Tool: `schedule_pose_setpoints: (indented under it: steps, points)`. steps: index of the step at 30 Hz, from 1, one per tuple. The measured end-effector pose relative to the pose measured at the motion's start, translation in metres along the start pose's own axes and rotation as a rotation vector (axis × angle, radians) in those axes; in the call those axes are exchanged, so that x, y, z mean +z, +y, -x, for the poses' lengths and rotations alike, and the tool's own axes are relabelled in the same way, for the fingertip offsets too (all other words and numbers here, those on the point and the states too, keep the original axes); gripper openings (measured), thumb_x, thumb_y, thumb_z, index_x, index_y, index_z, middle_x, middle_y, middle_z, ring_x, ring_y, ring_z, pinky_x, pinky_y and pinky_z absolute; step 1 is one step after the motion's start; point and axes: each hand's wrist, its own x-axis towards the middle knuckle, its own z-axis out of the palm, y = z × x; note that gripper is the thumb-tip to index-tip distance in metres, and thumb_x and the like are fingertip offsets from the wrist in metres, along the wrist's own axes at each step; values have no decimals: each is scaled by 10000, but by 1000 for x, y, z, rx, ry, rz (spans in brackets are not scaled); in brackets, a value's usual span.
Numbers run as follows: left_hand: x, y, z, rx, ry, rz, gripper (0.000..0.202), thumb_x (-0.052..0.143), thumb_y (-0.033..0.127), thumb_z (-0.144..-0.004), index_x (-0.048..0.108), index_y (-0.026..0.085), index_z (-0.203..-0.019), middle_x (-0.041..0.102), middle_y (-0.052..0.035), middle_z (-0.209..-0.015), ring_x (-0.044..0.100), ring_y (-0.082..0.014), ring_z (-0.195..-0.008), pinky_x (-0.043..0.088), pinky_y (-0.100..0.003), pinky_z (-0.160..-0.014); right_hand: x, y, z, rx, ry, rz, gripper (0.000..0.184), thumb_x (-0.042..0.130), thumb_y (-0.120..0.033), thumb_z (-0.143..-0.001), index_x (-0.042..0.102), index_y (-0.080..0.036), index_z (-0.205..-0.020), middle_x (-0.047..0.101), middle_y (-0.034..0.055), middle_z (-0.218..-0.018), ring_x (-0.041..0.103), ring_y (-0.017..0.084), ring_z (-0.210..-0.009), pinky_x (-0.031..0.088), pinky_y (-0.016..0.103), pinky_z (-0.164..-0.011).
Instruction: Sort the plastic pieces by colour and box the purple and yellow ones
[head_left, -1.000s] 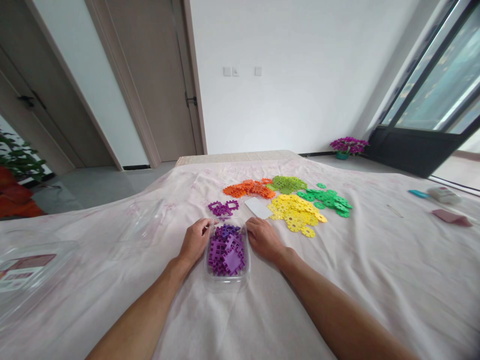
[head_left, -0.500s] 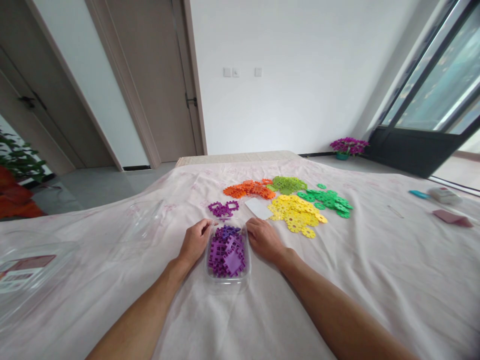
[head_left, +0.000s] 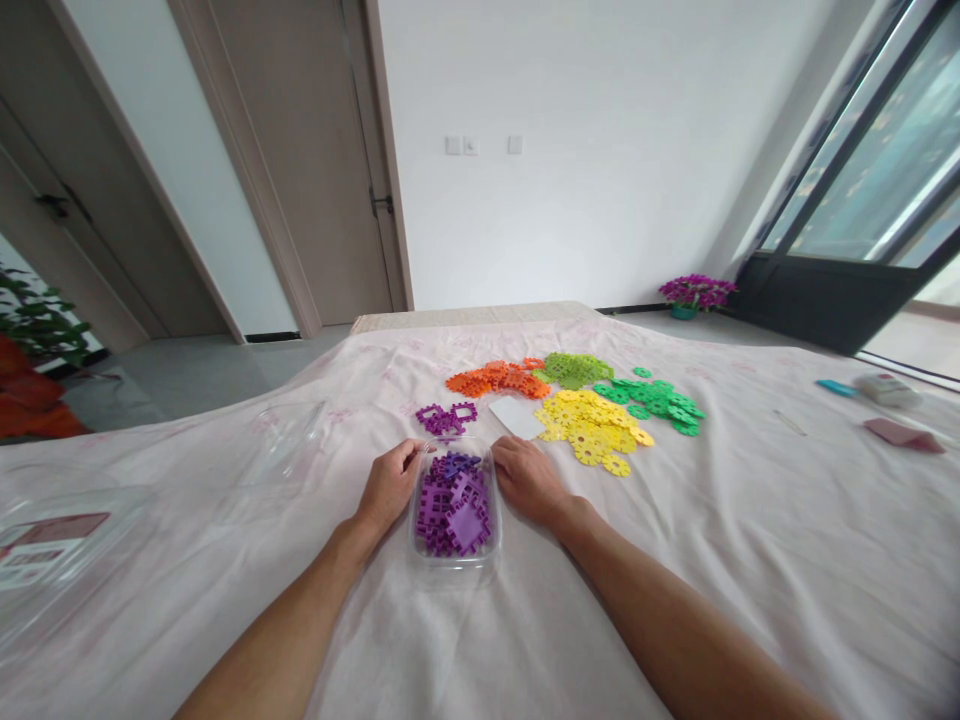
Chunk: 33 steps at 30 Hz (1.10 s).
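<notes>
A clear plastic tub (head_left: 454,562) full of purple interlocking pieces (head_left: 453,501) rests on the pale cloth in front of me. My left hand (head_left: 389,485) grips its left rim, fingers curled over the edge. My right hand (head_left: 527,478) holds the right rim the same way. Just beyond the tub lie a few loose purple pieces (head_left: 447,417). Farther back are sorted heaps: orange pieces (head_left: 495,378), light green pieces (head_left: 575,368), dark green pieces (head_left: 656,398) and yellow pieces (head_left: 592,424), with a white card (head_left: 516,416) beside them.
A clear lid (head_left: 283,444) lies to the left, and another clear container with a red label (head_left: 52,545) sits at the far left. Small items (head_left: 885,391) lie at the far right. Beyond the cloth are a door (head_left: 330,160), a wall and a flower pot (head_left: 695,293).
</notes>
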Motion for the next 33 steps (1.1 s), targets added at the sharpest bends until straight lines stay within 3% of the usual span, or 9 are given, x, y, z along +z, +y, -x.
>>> schedule_pose_setpoints:
  steps: [10,33]
  points:
    - [-1,2,0,2,-14,-14,278,483,347,-889,705,224,-1002,752,-12,-978,681,-184,-902,492,-255,-824,-1,0,0,3,-5,8,185,463,-102,-903,566,-187,-775,625,38,-883,550,155,-866,351,264,-777]
    - [0,1,0,0,-39,-67,313,464,319,-891,699,235,-1080,755,-21,-984,683,-183,-869,495,-246,-773,-1,-1,0,8,-22,29,170,481,-89,-883,581,-186,-786,630,42,-895,544,159,-877,350,269,-785]
